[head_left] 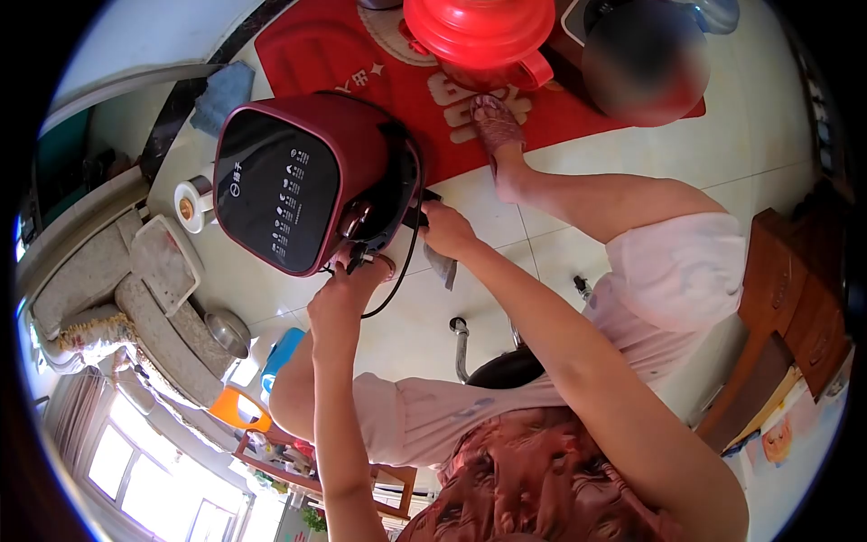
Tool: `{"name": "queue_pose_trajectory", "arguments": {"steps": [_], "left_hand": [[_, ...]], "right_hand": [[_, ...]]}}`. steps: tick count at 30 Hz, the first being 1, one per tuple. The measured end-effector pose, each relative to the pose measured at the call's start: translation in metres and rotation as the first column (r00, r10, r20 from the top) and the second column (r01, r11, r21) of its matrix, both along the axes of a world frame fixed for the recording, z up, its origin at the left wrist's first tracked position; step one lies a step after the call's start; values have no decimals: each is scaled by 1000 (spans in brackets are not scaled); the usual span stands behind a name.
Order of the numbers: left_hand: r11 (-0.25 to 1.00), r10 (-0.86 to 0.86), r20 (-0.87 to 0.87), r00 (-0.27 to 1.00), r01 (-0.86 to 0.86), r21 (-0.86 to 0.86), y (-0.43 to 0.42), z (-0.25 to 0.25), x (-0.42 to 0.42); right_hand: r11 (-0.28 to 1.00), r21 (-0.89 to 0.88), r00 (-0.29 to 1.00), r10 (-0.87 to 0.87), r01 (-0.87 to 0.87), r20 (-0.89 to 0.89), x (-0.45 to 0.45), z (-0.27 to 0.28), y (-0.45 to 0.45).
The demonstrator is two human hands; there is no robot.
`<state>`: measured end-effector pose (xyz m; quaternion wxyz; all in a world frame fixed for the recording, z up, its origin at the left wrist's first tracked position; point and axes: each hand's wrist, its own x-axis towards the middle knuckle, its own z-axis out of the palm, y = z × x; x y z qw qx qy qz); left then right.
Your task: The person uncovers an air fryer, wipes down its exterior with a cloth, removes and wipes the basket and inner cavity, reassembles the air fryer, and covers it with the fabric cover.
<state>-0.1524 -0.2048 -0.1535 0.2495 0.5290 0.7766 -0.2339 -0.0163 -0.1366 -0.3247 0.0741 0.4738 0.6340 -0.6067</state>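
Observation:
A dark red appliance with a black panel point(278, 188) lies tilted between my feet at the red mat's edge. Close to its lower right corner, my left hand point(336, 294) has its fingers closed on a black cable point(358, 257). My right hand point(445, 230) is closed at the appliance's right side, around a black part that the fingers partly hide. The black cable loops down between the two hands. A grey cloth point(441, 266) hangs just below my right hand.
Red plastic basins point(479, 32) stand on the red mat point(569, 122) at the top. A white and gold round object point(191, 204) is left of the appliance. A metal bowl point(226, 332) sits by the sofa point(149, 312). Wooden drawers point(784, 289) stand at right.

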Motion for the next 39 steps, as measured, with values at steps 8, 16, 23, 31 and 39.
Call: {"name": "queue_pose_trajectory", "arguments": {"steps": [8,16,23,31,39], "left_hand": [[961,74,235,969,-132,243,-38,-88,-35],[479,551,737,391,-872,105,-88,-222,-49],[-232,527,778,-343,-938,-256,-34,-151,-11],[-286,485,815,-316,-939,-193,-33,-148,30],[-235,503,770,-391,-920,-314,-34,-150,45]], "right_hand": [[906,-18,903,-424,423,-70,3,-3,-3],[815,-87,775,-574,573,-264,-21,9,19],[944,139,953,-292,300,-77,-57,8,10],[442,550,669,-668,708,-325,-26,-28,68],[697,-206,686,-715,687,-131,-4,-39,105]]}}
